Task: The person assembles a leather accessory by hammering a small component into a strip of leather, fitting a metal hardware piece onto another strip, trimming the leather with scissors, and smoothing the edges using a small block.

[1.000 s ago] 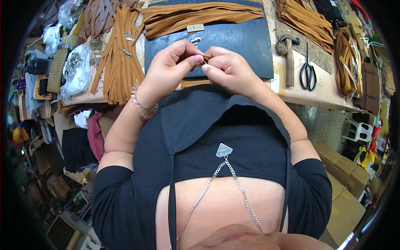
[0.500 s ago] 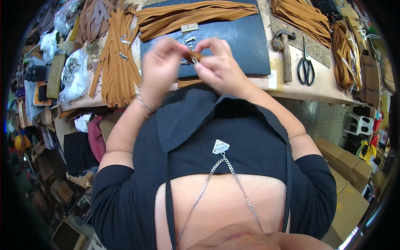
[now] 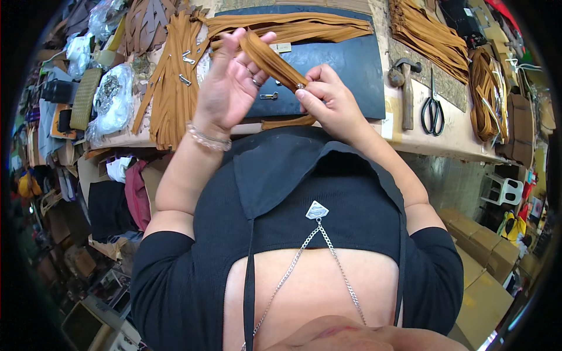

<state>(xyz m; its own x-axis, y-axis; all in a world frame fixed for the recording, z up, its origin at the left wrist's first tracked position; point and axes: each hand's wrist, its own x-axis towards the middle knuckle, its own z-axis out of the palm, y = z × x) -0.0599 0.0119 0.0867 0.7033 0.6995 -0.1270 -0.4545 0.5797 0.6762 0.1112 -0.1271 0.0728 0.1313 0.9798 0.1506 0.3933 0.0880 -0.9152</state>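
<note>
Beneath the fingers, a dark mat (image 3: 348,70) lies on a pale worktable (image 3: 462,133). The right hand (image 3: 332,105) pinches one end of a brown zipper strip (image 3: 274,63) that slants across to the left hand (image 3: 229,96), its fingers loosely spread; whether they touch the strip, I cannot tell. Left of the fingers lie loose brown strips (image 3: 175,99); right, a hammer (image 3: 407,96) and scissors (image 3: 433,114), then, past the edge, a white stool (image 3: 501,188).
</note>
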